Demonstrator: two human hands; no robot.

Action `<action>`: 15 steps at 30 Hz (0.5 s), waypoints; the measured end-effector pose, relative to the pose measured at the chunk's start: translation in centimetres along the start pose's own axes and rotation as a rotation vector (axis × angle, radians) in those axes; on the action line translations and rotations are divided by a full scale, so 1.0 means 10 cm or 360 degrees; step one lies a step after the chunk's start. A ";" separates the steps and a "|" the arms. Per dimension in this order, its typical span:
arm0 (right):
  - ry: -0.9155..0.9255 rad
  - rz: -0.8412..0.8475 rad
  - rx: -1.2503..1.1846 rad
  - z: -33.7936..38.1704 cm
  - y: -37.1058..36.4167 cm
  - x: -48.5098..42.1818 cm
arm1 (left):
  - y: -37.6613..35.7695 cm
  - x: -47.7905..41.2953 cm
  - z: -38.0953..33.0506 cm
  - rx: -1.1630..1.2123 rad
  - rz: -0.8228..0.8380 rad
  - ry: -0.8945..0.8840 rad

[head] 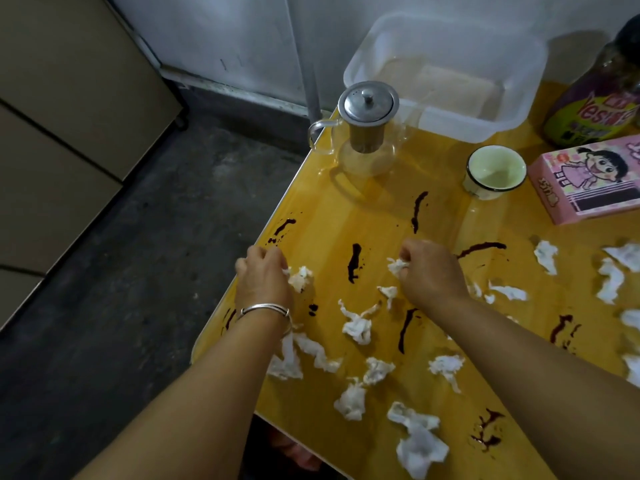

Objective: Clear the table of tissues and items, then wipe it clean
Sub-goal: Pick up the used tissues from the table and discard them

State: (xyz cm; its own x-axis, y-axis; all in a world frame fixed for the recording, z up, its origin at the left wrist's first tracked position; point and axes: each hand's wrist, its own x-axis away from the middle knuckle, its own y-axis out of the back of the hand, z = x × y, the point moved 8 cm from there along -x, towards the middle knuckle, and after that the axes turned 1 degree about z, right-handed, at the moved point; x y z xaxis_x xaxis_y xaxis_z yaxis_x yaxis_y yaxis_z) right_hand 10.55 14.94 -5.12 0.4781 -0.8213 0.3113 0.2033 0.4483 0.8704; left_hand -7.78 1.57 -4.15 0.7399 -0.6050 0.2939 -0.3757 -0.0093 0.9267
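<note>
Left hand (263,278) grip pinches a crumpled tissue (300,278) at nine o'clock on the desk (381,220); right hand (429,271) grip clutches a second tissue (398,265); dark stain (354,263) between them

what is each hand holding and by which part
The left hand pinches a crumpled white tissue by its left edge. The right hand grips a second crumpled white tissue, bunched inside its curled fingers.

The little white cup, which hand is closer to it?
Right. The right hand pinches a tissue nearer the person and left of the little white cup; the left hand holds another tissue by the table's left edge, much farther off.
</note>
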 end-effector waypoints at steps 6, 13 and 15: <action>0.0068 0.0211 0.0016 0.19 -0.19 0.21 | -0.10 0.06 0.08 0.0072 0.0056 0.0076; 0.0083 0.0472 0.0323 0.46 -0.44 0.45 | -0.21 0.01 -0.01 0.0092 0.0172 0.0178; 0.0125 0.0412 0.0341 0.49 -0.49 0.48 | -0.23 -0.01 -0.04 -0.0033 0.0167 0.0142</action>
State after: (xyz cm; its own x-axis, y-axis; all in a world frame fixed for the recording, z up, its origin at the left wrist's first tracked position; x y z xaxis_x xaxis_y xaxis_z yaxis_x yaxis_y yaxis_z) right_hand 7.67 7.05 -6.03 0.5563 -0.6566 0.5094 -0.1132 0.5474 0.8292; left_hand -6.77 2.01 -6.19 0.7442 -0.5284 0.4085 -0.4430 0.0673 0.8940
